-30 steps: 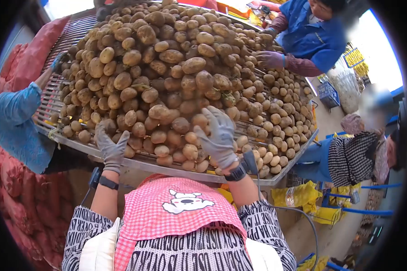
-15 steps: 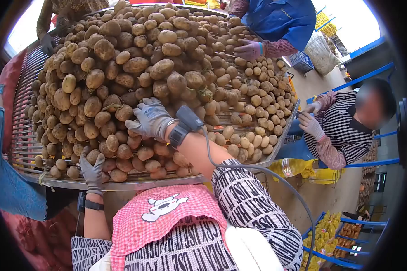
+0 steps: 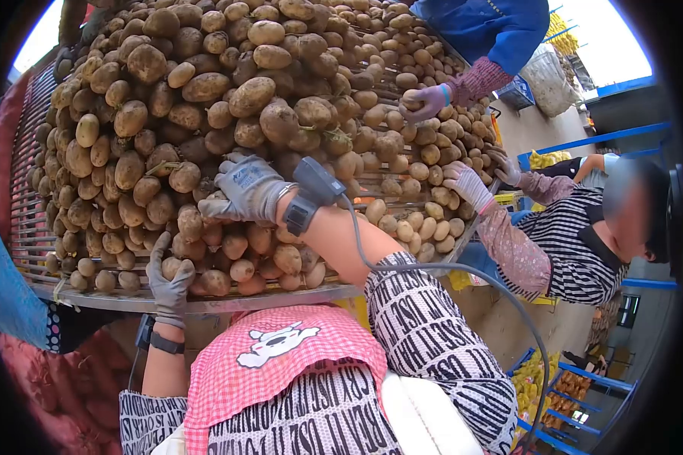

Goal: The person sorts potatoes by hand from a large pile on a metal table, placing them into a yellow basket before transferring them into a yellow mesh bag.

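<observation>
Hundreds of potatoes (image 3: 205,87) lie heaped on the slatted table (image 3: 106,302); I judge most of the work left. My left hand (image 3: 168,282) rests at the near edge, fingers spread. My right hand (image 3: 247,189) presses the pile, fingers together; whether clasping 1, I cannot tell.
</observation>
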